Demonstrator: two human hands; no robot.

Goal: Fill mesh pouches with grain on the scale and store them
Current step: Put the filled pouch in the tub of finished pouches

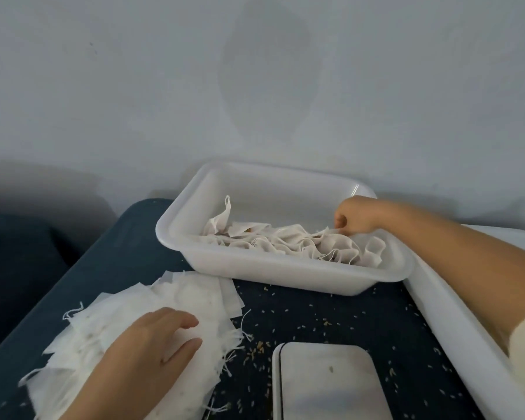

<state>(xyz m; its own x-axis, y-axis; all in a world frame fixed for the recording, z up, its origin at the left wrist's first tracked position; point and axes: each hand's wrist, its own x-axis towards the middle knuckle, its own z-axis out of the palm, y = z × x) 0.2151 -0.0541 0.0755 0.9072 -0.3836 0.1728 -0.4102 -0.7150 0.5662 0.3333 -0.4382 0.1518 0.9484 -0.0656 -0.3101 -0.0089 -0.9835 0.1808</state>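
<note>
The right hand (353,219) pinches a filled pouch (325,237) into the storage tub (285,277); the left hand (161,338), fingers spread, steadies the empty pouches (164,298) for picking.

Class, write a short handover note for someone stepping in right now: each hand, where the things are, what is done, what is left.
Left hand: flat on the pile of empty pouches.
Right hand: pinching a pouch in the tub.
Scale: bare but for a grain; loose grain on the blue cloth.
Done: several pouches in the tub.
Left: fill the pile and store it.
</note>
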